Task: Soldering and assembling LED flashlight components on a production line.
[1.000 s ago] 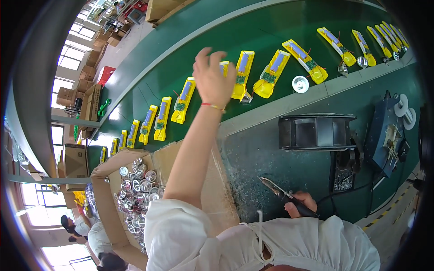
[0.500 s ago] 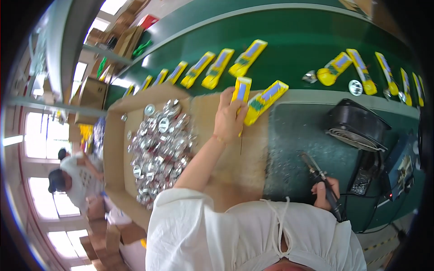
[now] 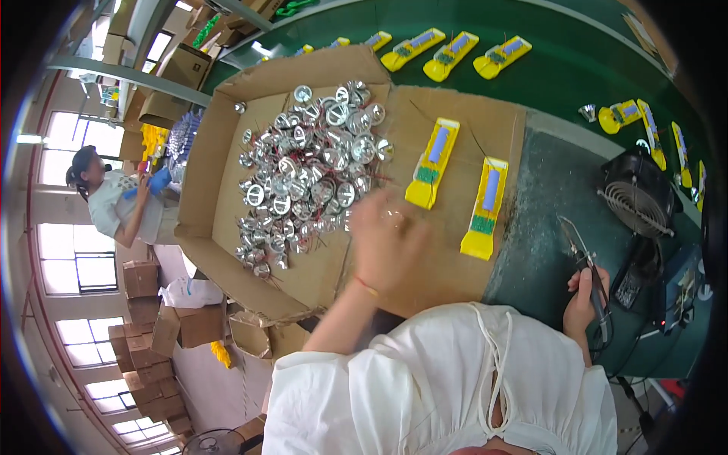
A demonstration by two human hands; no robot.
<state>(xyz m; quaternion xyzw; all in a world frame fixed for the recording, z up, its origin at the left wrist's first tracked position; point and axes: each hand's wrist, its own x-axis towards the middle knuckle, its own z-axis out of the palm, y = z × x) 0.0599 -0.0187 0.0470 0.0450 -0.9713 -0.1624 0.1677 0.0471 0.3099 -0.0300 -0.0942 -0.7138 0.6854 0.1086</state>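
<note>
Two yellow boards (image 3: 431, 164) lie side by side on the flat cardboard (image 3: 455, 265) by the right edge of the open box (image 3: 220, 189). Your left hand (image 3: 388, 239) is down on that cardboard, right at the near edge of the pile of shiny round silver parts (image 3: 311, 171). It is blurry, so you cannot tell if your fingers are closed on a part or not. Your right hand (image 3: 584, 299) is well apart from it, over the dark green mat (image 3: 542, 227) at the right side of the bench. It is wrapped tight around the handle of a thin pointed tool (image 3: 584, 262), and the tip points away from you. More yellow boards (image 3: 447, 57) sit in a row along the far edge of the bench (image 3: 576, 76). A black fan (image 3: 637, 199) stands near your tool.
</note>
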